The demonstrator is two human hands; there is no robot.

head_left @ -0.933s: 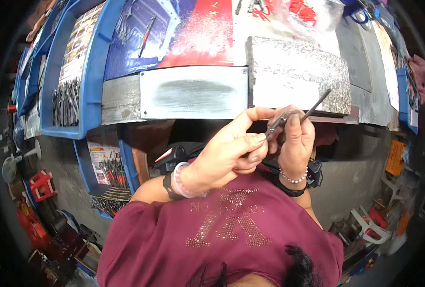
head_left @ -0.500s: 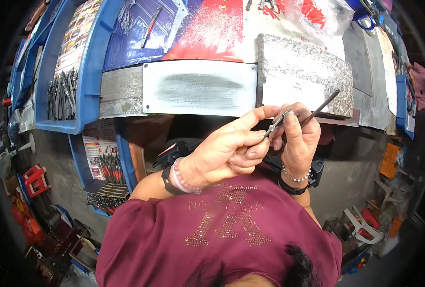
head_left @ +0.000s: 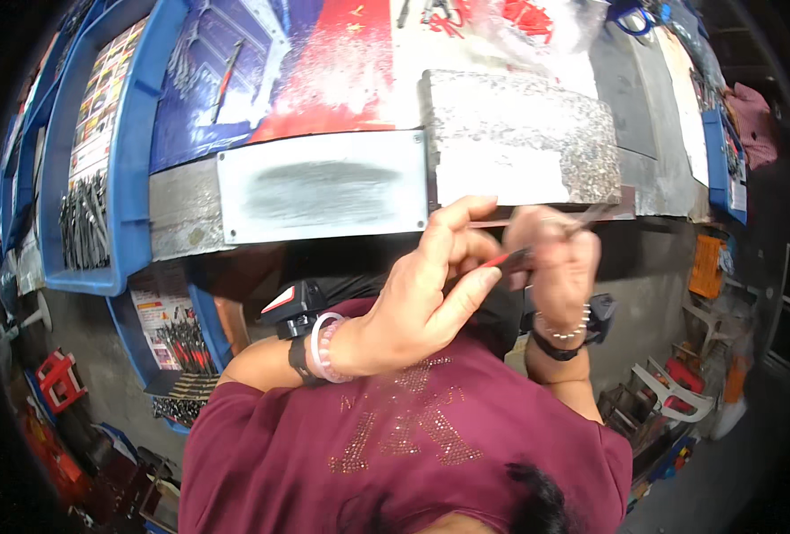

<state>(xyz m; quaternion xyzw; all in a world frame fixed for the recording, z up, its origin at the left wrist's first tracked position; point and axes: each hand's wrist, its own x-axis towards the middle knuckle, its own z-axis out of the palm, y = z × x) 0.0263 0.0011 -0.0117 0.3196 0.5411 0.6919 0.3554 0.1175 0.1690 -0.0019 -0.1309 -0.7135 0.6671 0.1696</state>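
My left hand is in front of the bench edge, its thumb and fingers pinching a slim tool with a red part and a dark end. That dark end reaches toward my right hand, which is curled and smeared by motion. From the right hand a thin rod, blurred, sticks up and to the right. Whether the right fingers also touch the red tool cannot be made out. Behind the hands lie a white metal plate with a dark smudge and a speckled stone block.
At the left, a blue tray holds many dark slim metal pieces. A lower blue tray contains red-and-black tools. One red-and-black tool lies on the blue sheet. Red pieces in a clear bag sit at the back.
The view has shifted, so the bench sits further left. The left hand has turned its tool so a red part shows. The right hand is moving, its rod now blurred.
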